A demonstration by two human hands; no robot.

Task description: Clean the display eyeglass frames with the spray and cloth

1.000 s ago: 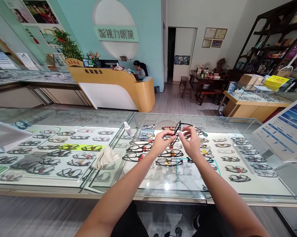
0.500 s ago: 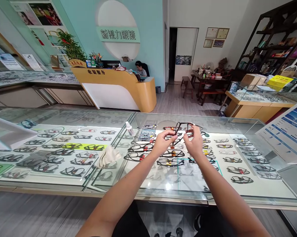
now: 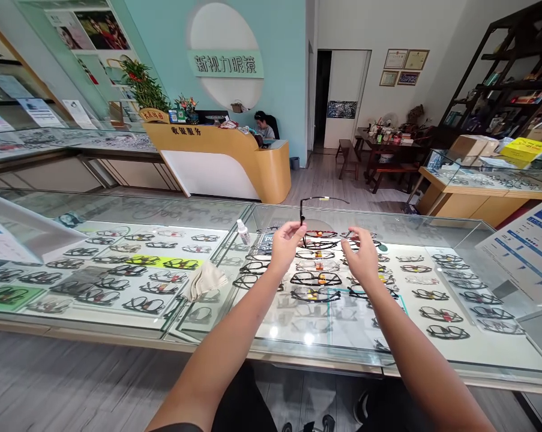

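My left hand [image 3: 286, 245] pinches a pair of dark-framed glasses [image 3: 302, 211] above the glass counter. One temple of the glasses, with a small pale label, stretches off to the right. To the right of the glasses, my right hand [image 3: 361, 255] is raised with thumb and fingers apart, holding nothing. Below both hands lie several rows of glasses, among them a black pair [image 3: 316, 279] with an orange tag. A small white bottle [image 3: 242, 231] stands left of my left hand, and a crumpled cream cloth [image 3: 204, 281] lies nearer on the glass.
The glass display counter [image 3: 293, 348] runs across in front of me. A printed sign [image 3: 527, 252] stands at its right, and a white folded card [image 3: 23, 231] at its left. Behind, a person [image 3: 264, 126] sits at a yellow-and-white reception desk [image 3: 271, 174].
My right hand has let go of the glasses and moved slightly right, its fingers spreading. My left hand has turned the glasses, so one temple now points right. The view has shifted slightly.
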